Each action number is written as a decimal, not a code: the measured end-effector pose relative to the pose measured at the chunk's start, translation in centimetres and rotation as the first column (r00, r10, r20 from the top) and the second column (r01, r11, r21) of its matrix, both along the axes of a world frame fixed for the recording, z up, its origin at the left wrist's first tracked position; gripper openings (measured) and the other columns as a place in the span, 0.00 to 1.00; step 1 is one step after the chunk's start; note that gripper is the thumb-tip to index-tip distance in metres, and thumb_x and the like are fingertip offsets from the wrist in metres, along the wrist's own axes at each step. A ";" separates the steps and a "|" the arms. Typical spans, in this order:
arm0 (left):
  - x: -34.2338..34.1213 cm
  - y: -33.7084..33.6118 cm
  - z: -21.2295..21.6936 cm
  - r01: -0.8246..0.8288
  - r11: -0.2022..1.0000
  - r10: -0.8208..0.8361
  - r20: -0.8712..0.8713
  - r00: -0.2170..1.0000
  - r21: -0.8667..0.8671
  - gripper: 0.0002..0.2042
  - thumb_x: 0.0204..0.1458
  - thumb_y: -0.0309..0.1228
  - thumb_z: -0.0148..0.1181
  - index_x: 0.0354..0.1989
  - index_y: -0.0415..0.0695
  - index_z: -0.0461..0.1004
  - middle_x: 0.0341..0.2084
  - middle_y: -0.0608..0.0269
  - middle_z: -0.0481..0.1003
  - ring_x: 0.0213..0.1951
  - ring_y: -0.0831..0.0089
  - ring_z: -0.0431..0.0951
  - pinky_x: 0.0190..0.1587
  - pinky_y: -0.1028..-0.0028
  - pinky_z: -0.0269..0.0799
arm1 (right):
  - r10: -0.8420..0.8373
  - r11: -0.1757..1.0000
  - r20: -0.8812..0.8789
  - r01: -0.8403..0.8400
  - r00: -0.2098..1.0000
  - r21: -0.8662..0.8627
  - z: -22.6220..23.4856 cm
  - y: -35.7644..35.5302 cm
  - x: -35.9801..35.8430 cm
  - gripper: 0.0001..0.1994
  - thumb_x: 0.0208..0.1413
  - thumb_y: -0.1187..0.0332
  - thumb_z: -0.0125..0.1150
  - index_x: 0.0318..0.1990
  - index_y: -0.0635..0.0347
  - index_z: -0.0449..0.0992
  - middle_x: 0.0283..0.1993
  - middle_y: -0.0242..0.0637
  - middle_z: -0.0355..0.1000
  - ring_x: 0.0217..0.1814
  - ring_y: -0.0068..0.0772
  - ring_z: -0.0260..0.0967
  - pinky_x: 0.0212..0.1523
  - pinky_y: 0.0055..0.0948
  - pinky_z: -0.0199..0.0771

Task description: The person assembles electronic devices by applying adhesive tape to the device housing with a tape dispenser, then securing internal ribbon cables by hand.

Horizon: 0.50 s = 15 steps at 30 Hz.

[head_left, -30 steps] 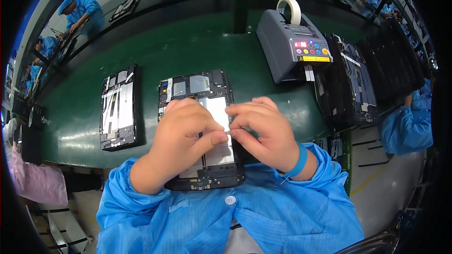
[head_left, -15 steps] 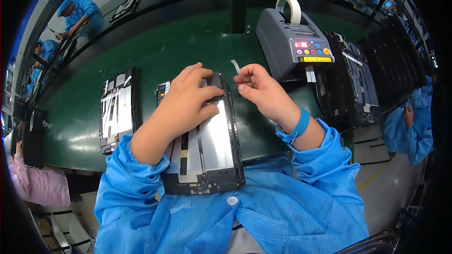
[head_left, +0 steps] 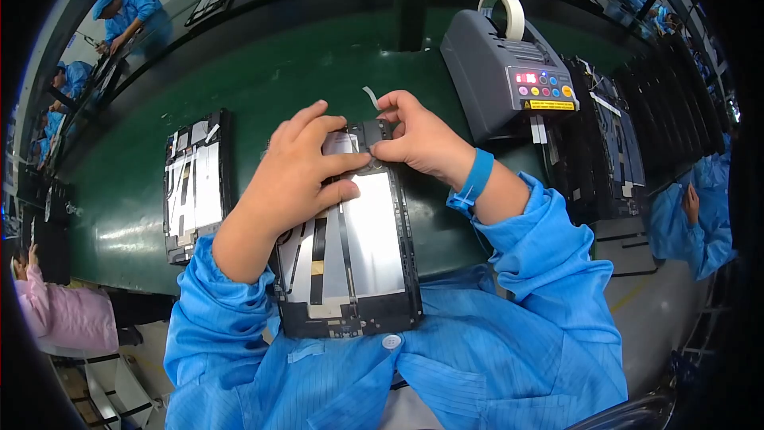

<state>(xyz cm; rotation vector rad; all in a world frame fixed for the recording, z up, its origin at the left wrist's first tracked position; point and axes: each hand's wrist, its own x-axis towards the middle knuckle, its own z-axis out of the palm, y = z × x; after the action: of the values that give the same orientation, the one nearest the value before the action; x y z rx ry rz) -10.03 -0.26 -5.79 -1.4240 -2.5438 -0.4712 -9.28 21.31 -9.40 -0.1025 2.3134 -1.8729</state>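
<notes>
In front of me lies an opened tablet-like device (head_left: 378, 227), with silvery plates, dark ribbon cables and a black frame; its near end reaches my blue smock. My left hand (head_left: 288, 169) rests over its far part, fingers spread, with the index finger and thumb on the surface. At the far right corner, my right hand (head_left: 434, 142) pinches a short whitish strip of tape (head_left: 369, 96), whose free end sticks up past the fingers. The right thumb touches the device beside my left index fingertip. My hands hide part of the device's far end.
A similar opened device (head_left: 203, 191) lies to the left on the green table (head_left: 127, 231). Back right stands a grey tape dispenser (head_left: 497, 80) with a roll of tape (head_left: 516, 17). Beyond it are stacked devices (head_left: 613, 139) and black trays (head_left: 672, 115). Co-workers in blue sit around.
My right hand has moved left with the tape strip, from beside the device onto its far corner. My left hand stays on the device, its fingers slightly shifted.
</notes>
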 end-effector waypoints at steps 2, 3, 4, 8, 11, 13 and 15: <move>-0.1 0.1 0.2 -0.007 1.000 0.007 -0.045 0.999 -0.011 0.18 0.36 0.39 0.69 0.40 0.59 0.80 0.50 0.57 0.69 0.60 0.52 0.60 0.57 0.55 0.58 | -0.002 1.000 0.011 0.003 1.000 -0.008 0.4 0.1 0.3 0.33 0.40 0.71 0.68 0.55 0.59 0.59 0.47 0.42 0.62 0.37 0.21 0.64 0.38 0.21 0.69; -0.2 0.1 0.3 -0.022 0.999 0.020 -0.094 0.995 -0.025 0.18 0.36 0.41 0.68 0.40 0.59 0.80 0.50 0.58 0.69 0.60 0.52 0.60 0.57 0.55 0.58 | -0.021 0.998 -0.052 0.024 0.998 0.051 0.8 0.2 0.6 0.28 0.41 0.71 0.67 0.52 0.59 0.62 0.47 0.40 0.62 0.36 0.22 0.64 0.38 0.22 0.68; -0.1 0.1 0.3 -0.022 0.999 0.020 -0.092 0.996 -0.023 0.18 0.36 0.41 0.68 0.40 0.59 0.80 0.50 0.58 0.69 0.60 0.52 0.60 0.57 0.55 0.58 | -0.036 0.993 -0.117 0.049 0.992 0.107 1.0 0.4 0.8 0.24 0.43 0.71 0.66 0.49 0.58 0.66 0.46 0.39 0.63 0.36 0.23 0.63 0.37 0.23 0.68; -0.2 -0.1 -0.2 -0.050 0.999 0.049 -0.102 0.994 -0.005 0.17 0.37 0.43 0.67 0.39 0.59 0.81 0.50 0.57 0.69 0.61 0.52 0.59 0.57 0.55 0.57 | 0.294 0.922 -0.452 -0.126 0.842 0.366 2.2 1.7 0.4 0.04 0.51 0.70 0.59 0.28 0.59 0.73 0.33 0.35 0.69 0.31 0.34 0.67 0.33 0.31 0.67; -0.4 -0.4 -0.6 -0.059 0.998 0.059 -0.002 0.998 0.013 0.16 0.39 0.41 0.66 0.40 0.59 0.81 0.51 0.56 0.68 0.62 0.51 0.58 0.59 0.54 0.55 | 0.481 0.740 -0.169 -0.295 0.860 0.605 4.0 0.7 -0.1 0.05 0.53 0.69 0.56 0.29 0.60 0.73 0.27 0.40 0.69 0.30 0.41 0.68 0.33 0.33 0.67; -0.7 -0.4 -0.7 -0.062 0.998 0.061 0.054 0.997 0.024 0.15 0.41 0.41 0.66 0.41 0.59 0.81 0.52 0.55 0.68 0.62 0.50 0.57 0.60 0.54 0.54 | 0.487 0.697 -0.162 -0.270 0.858 0.665 4.0 0.2 -0.6 0.07 0.53 0.67 0.55 0.29 0.60 0.73 0.27 0.43 0.70 0.32 0.45 0.68 0.34 0.37 0.68; -0.8 -0.4 -0.7 -0.079 0.996 0.071 0.160 0.985 0.044 0.14 0.44 0.39 0.64 0.42 0.59 0.81 0.54 0.52 0.67 0.64 0.47 0.54 0.61 0.52 0.51 | 0.517 0.594 -0.097 -0.275 0.851 0.756 4.1 0.0 -1.3 0.10 0.53 0.61 0.55 0.30 0.58 0.76 0.29 0.42 0.74 0.34 0.45 0.71 0.36 0.39 0.70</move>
<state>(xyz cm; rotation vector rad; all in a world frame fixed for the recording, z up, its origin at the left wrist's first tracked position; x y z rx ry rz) -10.82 -0.64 -6.52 -1.3177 -2.6766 -0.6543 -10.55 21.34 -5.32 -0.7941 2.7395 -0.6641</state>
